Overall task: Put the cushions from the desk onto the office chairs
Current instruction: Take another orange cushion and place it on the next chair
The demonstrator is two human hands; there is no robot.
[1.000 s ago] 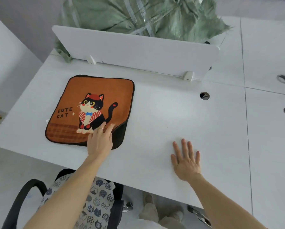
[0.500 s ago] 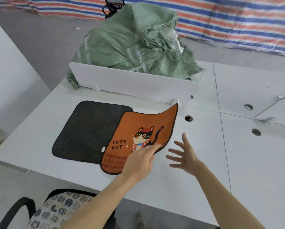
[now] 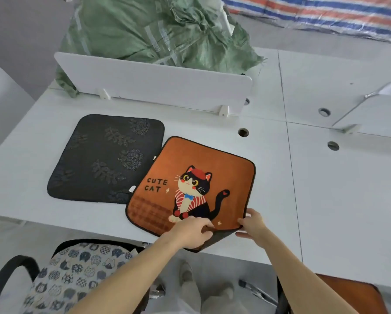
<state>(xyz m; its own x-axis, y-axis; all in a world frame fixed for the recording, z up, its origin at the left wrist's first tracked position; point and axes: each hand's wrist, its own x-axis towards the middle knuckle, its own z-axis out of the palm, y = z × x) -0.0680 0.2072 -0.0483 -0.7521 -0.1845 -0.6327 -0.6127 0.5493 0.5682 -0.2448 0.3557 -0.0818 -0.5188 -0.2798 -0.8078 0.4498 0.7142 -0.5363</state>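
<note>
An orange "CUTE CAT" cushion (image 3: 196, 173) lies on the white desk (image 3: 326, 189), its near corner hanging over the front edge. My left hand (image 3: 191, 232) grips its near edge, fingers curled over the fabric. My right hand (image 3: 251, 224) pinches the near right corner. A black cushion (image 3: 106, 157) with a leaf pattern lies flat to the left, its right edge tucked under the orange one. An office chair (image 3: 4, 275) at lower left carries a cat-print cushion (image 3: 76, 275). Another chair with an orange cushion (image 3: 353, 298) shows at lower right.
A white divider panel (image 3: 153, 85) stands along the desk's back, with a green sack (image 3: 153, 28) behind it. Cable holes (image 3: 243, 132) dot the desk. A striped tarp (image 3: 326, 17) lies on the floor beyond. My feet (image 3: 187, 277) show below the desk edge.
The orange cushion was slid off the black one to the right and now lies flat. My right hand came down from the air and took its near right corner.
</note>
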